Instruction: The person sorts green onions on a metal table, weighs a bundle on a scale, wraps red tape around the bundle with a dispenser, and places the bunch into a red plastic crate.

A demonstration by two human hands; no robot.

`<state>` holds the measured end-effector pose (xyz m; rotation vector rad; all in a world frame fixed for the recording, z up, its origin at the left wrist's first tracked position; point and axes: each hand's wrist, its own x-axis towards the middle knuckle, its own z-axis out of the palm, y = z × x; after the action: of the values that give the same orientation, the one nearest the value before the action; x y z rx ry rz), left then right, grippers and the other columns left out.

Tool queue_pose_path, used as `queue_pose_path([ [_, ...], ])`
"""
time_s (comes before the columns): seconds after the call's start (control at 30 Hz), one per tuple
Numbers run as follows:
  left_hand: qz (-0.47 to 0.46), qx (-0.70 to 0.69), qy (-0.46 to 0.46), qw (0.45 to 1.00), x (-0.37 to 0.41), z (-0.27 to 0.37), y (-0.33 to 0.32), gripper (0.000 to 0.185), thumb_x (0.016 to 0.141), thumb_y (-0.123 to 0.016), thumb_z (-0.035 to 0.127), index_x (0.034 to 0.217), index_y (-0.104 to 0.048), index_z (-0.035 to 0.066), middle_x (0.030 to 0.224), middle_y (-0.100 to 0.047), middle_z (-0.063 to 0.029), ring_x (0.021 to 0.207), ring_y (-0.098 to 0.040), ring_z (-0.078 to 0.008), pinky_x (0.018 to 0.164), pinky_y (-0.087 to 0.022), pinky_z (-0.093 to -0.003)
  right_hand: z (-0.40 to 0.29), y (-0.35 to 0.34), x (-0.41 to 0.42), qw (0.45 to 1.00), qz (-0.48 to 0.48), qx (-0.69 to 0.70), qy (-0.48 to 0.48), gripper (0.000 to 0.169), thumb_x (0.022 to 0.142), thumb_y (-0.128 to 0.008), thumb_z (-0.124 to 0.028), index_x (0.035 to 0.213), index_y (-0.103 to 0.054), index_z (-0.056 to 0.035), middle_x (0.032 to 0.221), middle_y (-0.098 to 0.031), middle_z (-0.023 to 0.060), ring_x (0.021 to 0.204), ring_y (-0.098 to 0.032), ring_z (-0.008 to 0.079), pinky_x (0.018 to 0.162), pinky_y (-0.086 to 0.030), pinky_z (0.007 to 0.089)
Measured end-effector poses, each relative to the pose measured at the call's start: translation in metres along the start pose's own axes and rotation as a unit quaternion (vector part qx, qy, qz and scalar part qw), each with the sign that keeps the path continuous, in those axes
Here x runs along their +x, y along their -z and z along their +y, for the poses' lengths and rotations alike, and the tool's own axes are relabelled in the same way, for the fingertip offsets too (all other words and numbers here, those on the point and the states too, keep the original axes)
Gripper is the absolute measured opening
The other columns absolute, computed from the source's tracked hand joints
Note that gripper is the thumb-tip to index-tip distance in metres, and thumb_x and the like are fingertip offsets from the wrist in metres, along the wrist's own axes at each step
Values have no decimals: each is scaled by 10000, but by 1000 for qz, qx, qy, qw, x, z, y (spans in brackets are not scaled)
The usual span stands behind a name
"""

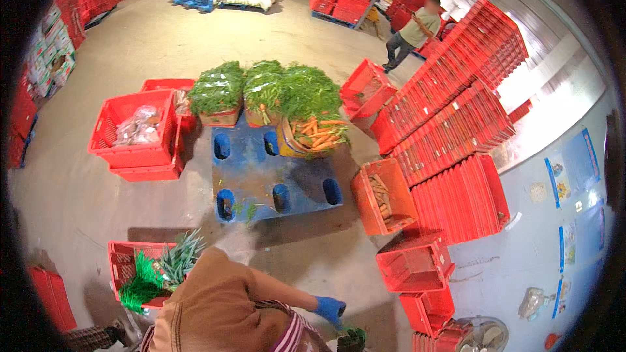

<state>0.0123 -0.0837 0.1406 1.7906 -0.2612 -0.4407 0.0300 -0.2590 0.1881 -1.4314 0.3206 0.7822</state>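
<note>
My left arm, in a brown sleeve, bends across the lower part of the head view. My left hand (328,310), in a blue glove, points down to the right; its fingers are blurred, and whether it holds anything cannot be told. Just below and right of it are dark green leaves (352,340) at the bottom edge. My right hand is out of view. A striped strap or cloth (295,330) lies by my torso. Left of my elbow, a red crate (117,266) holds leeks or similar greens (183,256) and a bright green stringy bundle (142,283).
Ahead, a blue plastic pallet (254,171) carries boxes of leafy greens (217,88) and carrots (318,134). Red crates (132,156) with bagged goods stand left of it. Tall stacks of red crates (450,142) and a carrot crate (364,205) line the right. A person (415,29) walks behind.
</note>
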Motion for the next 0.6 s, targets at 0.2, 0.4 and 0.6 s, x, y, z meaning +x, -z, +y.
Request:
queue_pose_path([
  [0.2, 107, -109, -1, 988, -15, -112, -18, 265, 745, -532, 285, 872, -637, 77, 834, -639, -95, 726, -595, -207, 654, -450, -353, 0, -7, 13, 997, -55, -56, -10, 347, 813, -508, -164, 1146, -496, -68, 757, -480, 67, 684, -481, 195, 580, -421, 320],
  [0.4, 224, -457, 204, 836, -68, -83, 80, 207, 832, -485, 237, 885, -626, 95, 803, -638, -35, 625, -538, -150, 584, -458, -316, 10, -67, 35, 959, -176, -219, -41, 354, 814, -507, -167, 1153, -493, -68, 761, -477, 69, 689, -481, 196, 580, -420, 319],
  [0.6, 253, -547, 151, 783, -115, -96, 138, 211, 829, -520, 272, 795, -586, 73, 642, -518, -42, 530, -470, -149, 550, -463, -304, 69, -84, 149, 800, -232, -541, 118, 436, 632, -713, -177, 1041, -595, -82, 878, -618, 67, 803, -595, 193, 654, -490, 304],
])
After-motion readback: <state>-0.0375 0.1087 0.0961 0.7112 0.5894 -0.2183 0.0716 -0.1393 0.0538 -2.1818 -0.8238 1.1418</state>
